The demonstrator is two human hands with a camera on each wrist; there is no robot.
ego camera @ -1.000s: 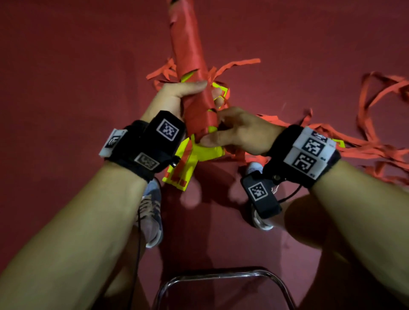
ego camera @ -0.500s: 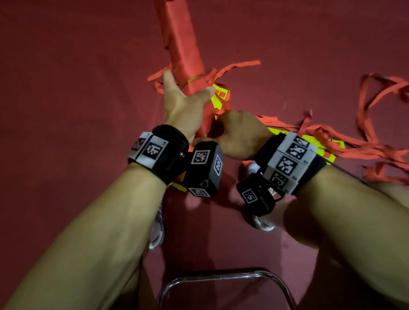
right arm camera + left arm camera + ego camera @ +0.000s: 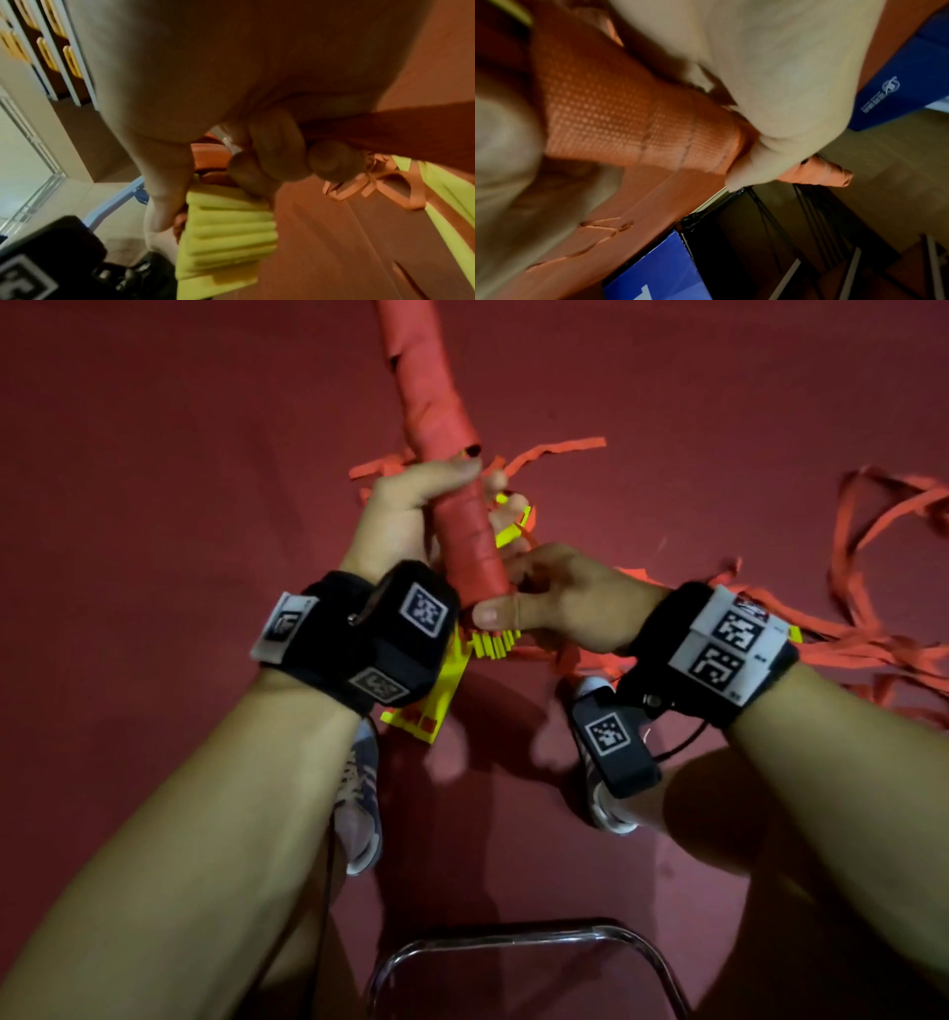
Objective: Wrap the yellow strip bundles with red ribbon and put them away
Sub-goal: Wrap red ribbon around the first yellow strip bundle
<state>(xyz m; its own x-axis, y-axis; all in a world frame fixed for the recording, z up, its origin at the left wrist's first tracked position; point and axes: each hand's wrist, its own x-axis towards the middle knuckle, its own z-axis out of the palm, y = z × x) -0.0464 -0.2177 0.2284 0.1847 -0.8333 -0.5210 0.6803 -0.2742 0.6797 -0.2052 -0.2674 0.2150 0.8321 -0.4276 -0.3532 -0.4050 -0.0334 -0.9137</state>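
Seems a light, bendy bundle point(image 3: 470, 546); clamped mid-wrap in left grip point(image 3: 405, 516), pinched near yellow end point(image 3: 495, 645) by right grip point(image 3: 565, 603)

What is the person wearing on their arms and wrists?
Both forearms are bare, no sleeves. The left wrist strap is black with a white tag and a black box bearing square black-and-white markers. The right wrist strap is black with a white plate showing two markers; a marked black box and thin black cable hang below.
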